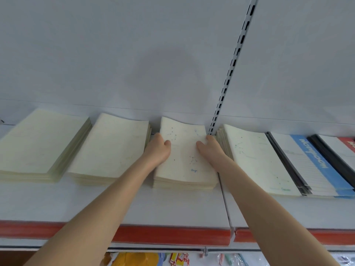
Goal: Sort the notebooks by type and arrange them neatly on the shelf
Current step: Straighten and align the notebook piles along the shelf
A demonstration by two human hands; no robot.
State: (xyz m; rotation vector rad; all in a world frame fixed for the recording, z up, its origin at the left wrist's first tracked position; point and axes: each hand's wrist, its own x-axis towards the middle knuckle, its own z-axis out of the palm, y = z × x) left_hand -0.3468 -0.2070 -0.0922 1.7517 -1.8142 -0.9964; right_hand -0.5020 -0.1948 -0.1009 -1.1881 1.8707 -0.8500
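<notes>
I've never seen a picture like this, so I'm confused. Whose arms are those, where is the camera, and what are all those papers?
There is no machine: the arms belong to a person wearing a camera on their head, so you see what they see. The left hand and right hand hold the middle stack of notebooks by its sides, thumbs on top. Its cover has little dots joined like stars. It lies on a white shelf with a red front edge. Left of it lie a plain cream stack and a second cream stack. Right of it lies a dotted stack, then blue-striped notebooks.
</notes>
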